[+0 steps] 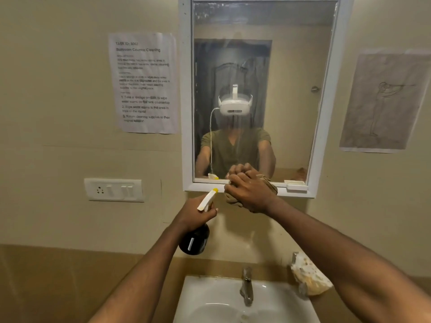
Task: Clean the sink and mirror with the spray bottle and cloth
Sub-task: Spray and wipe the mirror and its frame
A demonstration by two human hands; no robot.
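A white-framed mirror [291, 66] hangs on the beige wall, its glass streaked and hazy. My right hand [249, 192] presses a brown cloth [233, 199] against the mirror's bottom edge and lower frame. My left hand [198, 213] grips a dark spray bottle [194, 241] by its neck; the white trigger head with a yellow nozzle tip points up toward the mirror. The white sink [210, 297] lies below, with a metal tap [246, 285] at its back.
A crumpled yellowish-white bag [307, 276] lies on the ledge right of the tap. A switch and socket plate [114, 190] is on the wall at left. A printed task sheet [144, 82] and a pencil sketch [384, 101] flank the mirror.
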